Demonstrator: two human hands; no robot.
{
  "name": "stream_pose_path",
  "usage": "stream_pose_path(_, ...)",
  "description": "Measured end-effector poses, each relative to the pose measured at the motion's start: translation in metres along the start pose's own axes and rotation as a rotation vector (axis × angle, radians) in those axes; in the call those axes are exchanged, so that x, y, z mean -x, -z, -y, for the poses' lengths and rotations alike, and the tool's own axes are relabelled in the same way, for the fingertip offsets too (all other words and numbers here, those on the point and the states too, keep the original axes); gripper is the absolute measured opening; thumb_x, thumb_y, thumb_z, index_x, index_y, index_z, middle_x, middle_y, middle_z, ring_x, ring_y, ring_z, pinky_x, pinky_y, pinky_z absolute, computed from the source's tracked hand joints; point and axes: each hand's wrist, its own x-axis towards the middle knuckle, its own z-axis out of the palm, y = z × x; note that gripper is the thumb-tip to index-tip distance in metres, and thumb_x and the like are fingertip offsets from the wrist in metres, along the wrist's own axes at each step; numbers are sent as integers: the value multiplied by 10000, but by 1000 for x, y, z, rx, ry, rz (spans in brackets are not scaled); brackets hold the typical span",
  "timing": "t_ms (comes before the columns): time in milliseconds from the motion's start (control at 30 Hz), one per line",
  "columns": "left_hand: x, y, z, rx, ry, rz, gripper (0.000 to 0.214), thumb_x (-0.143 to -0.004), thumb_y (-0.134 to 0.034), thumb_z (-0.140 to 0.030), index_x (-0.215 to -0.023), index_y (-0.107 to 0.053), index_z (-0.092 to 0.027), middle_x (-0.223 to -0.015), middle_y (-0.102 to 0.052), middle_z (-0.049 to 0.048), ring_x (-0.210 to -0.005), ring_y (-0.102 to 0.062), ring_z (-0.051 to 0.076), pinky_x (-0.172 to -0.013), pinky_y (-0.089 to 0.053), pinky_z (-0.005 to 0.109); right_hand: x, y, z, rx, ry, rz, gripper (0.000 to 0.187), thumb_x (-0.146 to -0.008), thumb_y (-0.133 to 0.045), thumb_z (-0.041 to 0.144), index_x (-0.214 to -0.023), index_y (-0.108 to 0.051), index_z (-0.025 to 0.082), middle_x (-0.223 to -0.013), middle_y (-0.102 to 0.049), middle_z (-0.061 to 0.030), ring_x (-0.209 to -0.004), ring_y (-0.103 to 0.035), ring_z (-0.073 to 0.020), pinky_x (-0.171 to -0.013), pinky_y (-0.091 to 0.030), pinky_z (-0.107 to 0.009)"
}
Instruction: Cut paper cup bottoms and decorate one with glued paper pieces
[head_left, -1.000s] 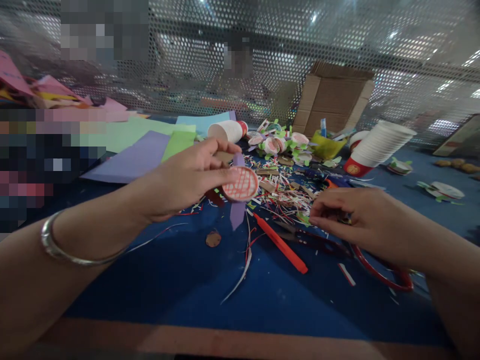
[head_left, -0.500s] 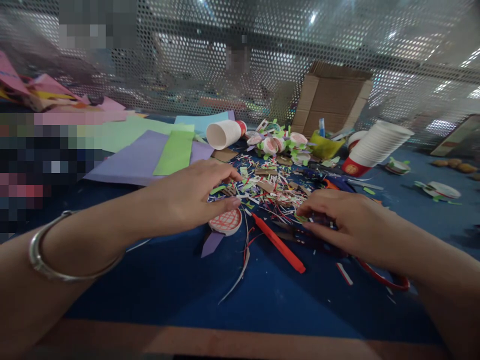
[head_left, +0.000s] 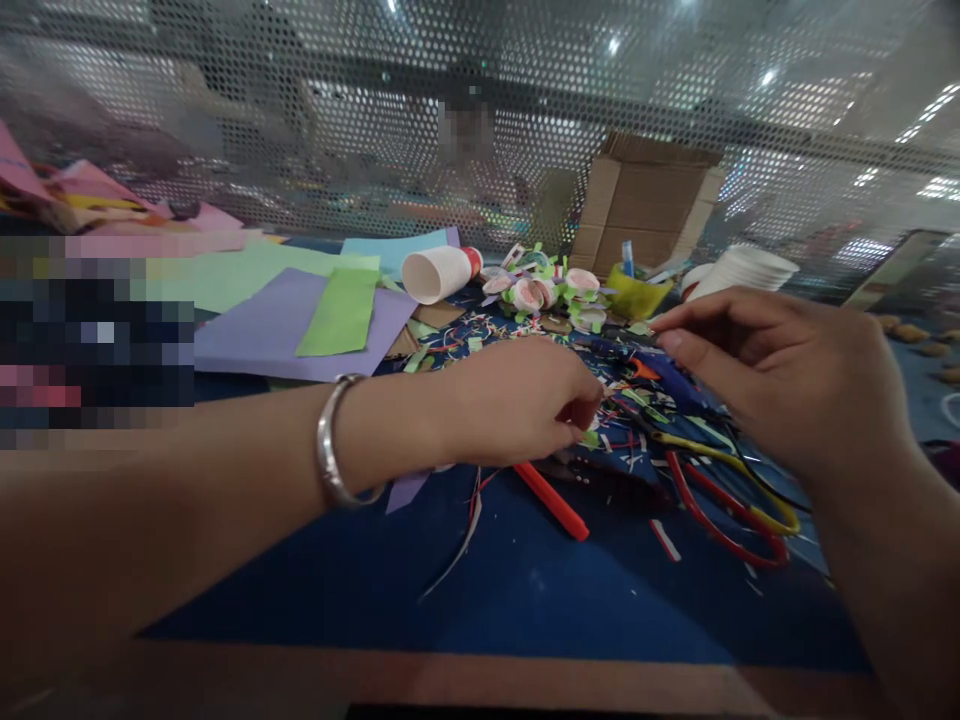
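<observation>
My left hand [head_left: 525, 400] reaches over the paper scraps [head_left: 622, 440] with its fingers curled and pinched downward; anything between the fingertips is hidden. A silver bangle circles that wrist. My right hand [head_left: 787, 370] is raised at the right of the pile, thumb and forefinger brought together, and whatever they may hold is too small to make out. Below my left hand lies a red marker [head_left: 555, 500], its upper end covered. Scissors with red handle loops [head_left: 686, 510] lie between my hands, beside a yellow loop [head_left: 784, 515]. A purple paper piece [head_left: 407, 492] shows under my left wrist.
Purple sheets [head_left: 255, 325] and a green strip [head_left: 341, 310] lie at left. A paper cup [head_left: 435, 275] rests on its side near small paper crafts [head_left: 529, 293]. Behind stand a yellow container [head_left: 637, 297], stacked cups [head_left: 750, 270], cardboard [head_left: 645, 200] and a perforated metal screen [head_left: 337, 130].
My left hand has moved right across the scraps and its fingers have curled in. My right hand has risen, uncovering the scissor handles. The round red-lined piece is now hidden behind my left hand.
</observation>
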Motion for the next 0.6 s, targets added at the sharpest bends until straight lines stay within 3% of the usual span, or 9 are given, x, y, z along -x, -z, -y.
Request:
stream_pose_path(167, -26, -12, 6, -18, 0, 127, 168, -843, -731, -289, -972, -763, -187, -989, -764, 57, -947, -668, 229, -776, -447, 316, -4, 2, -6, 31, 30, 29, 123, -868, -714, 265, -925, -793, 189, -719, -722, -5, -581, -568, -122, -578, -430, -281)
stream_pose_path(400, -38, -8, 2, 11, 46, 262, 184, -898, -685, -260, -1049, -727, -163, -1034, -751, 55, -854, -640, 169, -702, -432, 270, -4, 0, -8, -32, 32, 92, 125, -860, -728, 296, -916, -780, 197, -688, -690, -1, -566, -558, -138, -529, -400, -290)
stream_pose_path(600, -42, -3, 7, -2, 42, 233, 140, -907, -669, -238, -989, -746, -153, -948, -749, 48, -776, -612, 154, -690, -409, 281, -2, 1, -5, -2, 9, 124, 112, -920, -674, 334, -935, -744, 249, -731, -692, -18, -594, -586, -172, -566, -446, -325)
